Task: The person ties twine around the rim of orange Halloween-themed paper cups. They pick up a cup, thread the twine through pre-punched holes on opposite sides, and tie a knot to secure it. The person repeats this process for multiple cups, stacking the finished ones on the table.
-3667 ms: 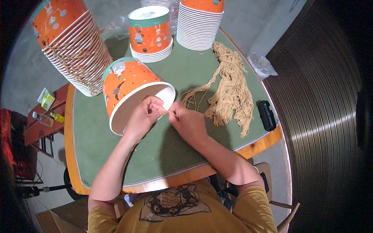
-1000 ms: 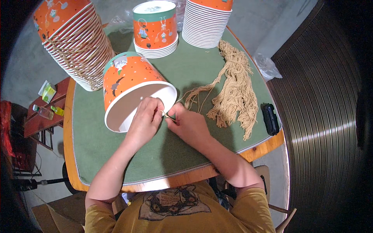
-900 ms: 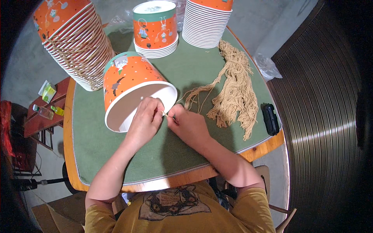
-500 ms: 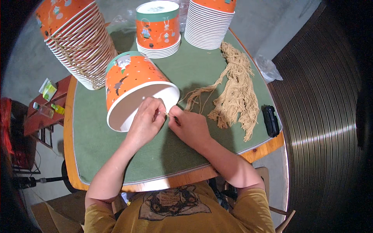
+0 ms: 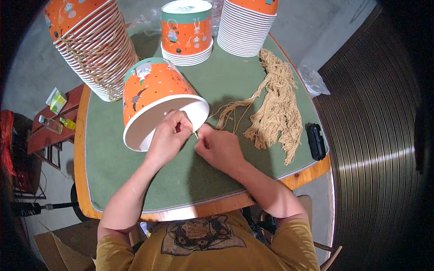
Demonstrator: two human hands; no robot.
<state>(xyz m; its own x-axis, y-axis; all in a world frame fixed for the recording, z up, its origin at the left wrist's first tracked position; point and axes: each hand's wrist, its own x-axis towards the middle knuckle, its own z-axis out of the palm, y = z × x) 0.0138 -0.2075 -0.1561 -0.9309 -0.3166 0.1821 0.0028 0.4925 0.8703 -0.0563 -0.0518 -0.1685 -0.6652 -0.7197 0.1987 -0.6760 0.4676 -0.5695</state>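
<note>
An orange paper bucket (image 5: 158,86) with a green band and white rim lies tilted on the table, its open mouth toward me. My left hand (image 5: 168,135) is at the mouth, thumb and fingers pinched on a thin tan cord (image 5: 195,133). Just to its right, my right hand (image 5: 219,147) is closed with curled fingers on the same cord, near the bucket's rim. Only a short piece of the cord shows between the hands; the rest is hidden. A bundle of tan cords (image 5: 275,108) lies to the right, loose strands trailing toward the bucket.
At the far left leans a tall nested stack of buckets (image 5: 97,54) with cords hanging from them. Shorter bucket stacks (image 5: 187,34) (image 5: 246,29) stand at the back. A black case (image 5: 316,142) sits by the right edge of the green-covered table (image 5: 176,192). Small bottles (image 5: 50,124) stand on a red bench.
My hands have drawn slightly apart, and a bit more of the cord shows between them. The bucket has stayed nearly in place; the view has shifted a little.
</note>
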